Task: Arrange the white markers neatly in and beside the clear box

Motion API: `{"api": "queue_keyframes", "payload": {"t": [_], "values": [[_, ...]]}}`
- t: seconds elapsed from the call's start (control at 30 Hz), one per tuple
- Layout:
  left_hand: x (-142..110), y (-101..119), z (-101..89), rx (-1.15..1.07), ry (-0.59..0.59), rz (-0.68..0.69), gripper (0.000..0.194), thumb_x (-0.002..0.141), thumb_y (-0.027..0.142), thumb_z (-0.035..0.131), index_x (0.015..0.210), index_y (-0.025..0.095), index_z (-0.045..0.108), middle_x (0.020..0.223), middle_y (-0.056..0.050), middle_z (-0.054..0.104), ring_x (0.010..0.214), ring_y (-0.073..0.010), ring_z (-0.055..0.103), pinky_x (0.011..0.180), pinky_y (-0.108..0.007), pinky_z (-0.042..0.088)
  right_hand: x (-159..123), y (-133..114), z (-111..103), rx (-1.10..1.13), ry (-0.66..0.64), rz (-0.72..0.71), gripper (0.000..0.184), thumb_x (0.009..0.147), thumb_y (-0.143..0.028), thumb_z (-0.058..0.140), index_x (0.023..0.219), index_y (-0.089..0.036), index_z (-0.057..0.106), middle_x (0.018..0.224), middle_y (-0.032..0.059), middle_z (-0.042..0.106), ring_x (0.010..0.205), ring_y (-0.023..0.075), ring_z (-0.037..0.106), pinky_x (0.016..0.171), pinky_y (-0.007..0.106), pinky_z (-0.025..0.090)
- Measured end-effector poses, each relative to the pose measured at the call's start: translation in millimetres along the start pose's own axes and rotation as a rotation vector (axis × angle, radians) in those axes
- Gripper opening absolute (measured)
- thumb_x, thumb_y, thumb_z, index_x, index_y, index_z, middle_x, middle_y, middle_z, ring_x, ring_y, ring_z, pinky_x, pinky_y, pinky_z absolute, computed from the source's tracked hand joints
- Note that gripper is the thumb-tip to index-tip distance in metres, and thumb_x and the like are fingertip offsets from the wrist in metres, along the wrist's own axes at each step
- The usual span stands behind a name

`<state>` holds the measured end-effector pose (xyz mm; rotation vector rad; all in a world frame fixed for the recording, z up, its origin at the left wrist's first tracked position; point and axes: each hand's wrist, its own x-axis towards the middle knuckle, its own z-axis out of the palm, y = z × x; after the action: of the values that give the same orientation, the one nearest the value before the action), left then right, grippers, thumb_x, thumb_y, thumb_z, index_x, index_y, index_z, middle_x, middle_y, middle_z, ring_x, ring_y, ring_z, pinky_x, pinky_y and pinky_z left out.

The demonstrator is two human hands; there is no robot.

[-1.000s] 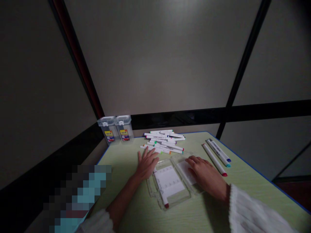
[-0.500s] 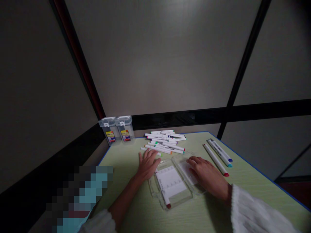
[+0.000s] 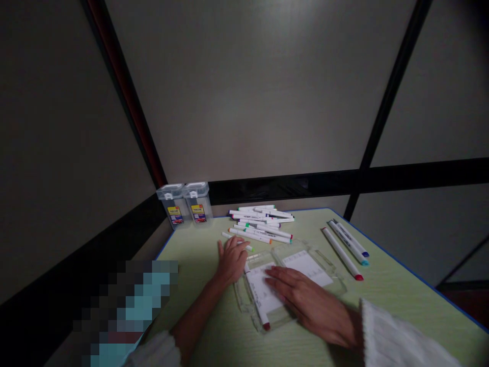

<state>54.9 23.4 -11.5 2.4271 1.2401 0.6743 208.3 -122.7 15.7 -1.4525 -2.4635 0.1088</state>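
A clear plastic case (image 3: 328,272) lies open on the pale green table (image 3: 389,295), with a white paper card in each half. One marker with a red cap (image 3: 256,300) lies along the left half. My right hand (image 3: 301,298) rests flat over the left half, fingers stretched out, holding nothing. My left hand (image 3: 231,260) lies flat on the table at the case's left edge, fingertips near a green-capped marker (image 3: 240,243). A loose pile of white markers (image 3: 262,224) lies just beyond the case.
Two grey lidded boxes (image 3: 185,204) with yellow labels stand at the table's far left corner. Three markers (image 3: 346,244) lie side by side near the right edge. Walls close off the far side and left. A blurred patch sits at lower left.
My right hand has slid left, from the case's right half onto the left half, leaving the right card uncovered. My left hand has stayed put.
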Motion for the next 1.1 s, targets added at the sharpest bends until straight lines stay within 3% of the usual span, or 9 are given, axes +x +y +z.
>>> {"api": "queue_keyframes", "payload": {"t": [0.17,0.3,0.47,0.6,0.73,0.97,1.1], "values": [[3,-5,0.8,-0.067,0.092,-0.044,0.037,0.074,0.011,0.033,0.094,0.025,0.061,0.101,-0.004,0.057,0.105,-0.0202,0.044,0.1,-0.054,-0.002,1,2,0,0.026,0.004,-0.016,0.039,0.082,-0.012,0.036,0.12,-0.013,0.046,0.125,0.0138,0.046,0.115,0.022,0.039,0.095,0.042,0.03],[4,-15,0.2,-0.088,0.108,-0.052,0.047,0.067,0.003,0.031,0.097,0.025,0.06,0.106,-0.004,0.057,0.11,-0.0214,0.041,0.099,-0.057,-0.001,1,0,-3,0.007,-0.021,-0.021,0.038,0.084,-0.013,0.035,0.12,-0.011,0.046,0.125,0.0151,0.045,0.115,0.0225,0.039,0.095,0.04,0.031],[2,-31,-6.4,0.064,0.086,0.004,0.052,0.065,-0.002,0.031,0.1,0.027,0.058,0.117,-0.003,0.053,0.121,-0.0229,0.03,0.098,-0.057,-0.008,1,-2,-5,-0.021,-0.049,-0.008,0.038,0.085,-0.015,0.033,0.121,-0.012,0.046,0.125,0.0133,0.045,0.115,0.0217,0.039,0.095,0.039,0.031],[-1,-39,-15.0,0.237,0.121,0.107,0.04,0.074,0.004,0.033,0.096,0.026,0.058,0.104,-0.004,0.058,0.116,-0.0219,0.037,0.099,-0.054,-0.01,0,-1,-4,-0.017,-0.045,0.02,0.037,0.087,-0.017,0.03,0.121,-0.013,0.046,0.126,0.012,0.045,0.115,0.0215,0.038,0.096,0.038,0.03],[-5,-39,-27.2,0.385,0.089,0.192,0.03,0.079,0.01,0.033,0.089,0.024,0.057,0.093,-0.003,0.057,0.101,-0.0185,0.046,0.101,-0.052,-0.006,-1,1,-2,0.002,-0.039,0.024,0.037,0.088,-0.02,0.03,0.122,-0.016,0.045,0.124,0.0111,0.046,0.114,0.0213,0.039,0.095,0.039,0.03],[-14,-38,-44.4,0.473,0.038,0.26,0.026,0.082,0.01,0.029,0.086,0.019,0.052,0.088,-0.002,0.052,0.091,-0.0157,0.047,0.103,-0.048,0.005,0,0,-3,0.028,-0.06,0.046,0.037,0.089,-0.024,0.029,0.122,-0.017,0.045,0.124,0.0105,0.046,0.114,0.0218,0.039,0.095,0.04,0.03],[-21,-34,-47.4,0.272,0.015,0.214,0.027,0.081,0.01,0.028,0.086,0.019,0.053,0.088,-0.003,0.052,0.086,-0.0152,0.049,0.093,-0.036,0.031,1,-1,-5,0.022,-0.064,0.064,0.037,0.089,-0.024,0.029,0.122,-0.018,0.044,0.125,0.0093,0.045,0.113,0.0213,0.04,0.094,0.039,0.03]]}}
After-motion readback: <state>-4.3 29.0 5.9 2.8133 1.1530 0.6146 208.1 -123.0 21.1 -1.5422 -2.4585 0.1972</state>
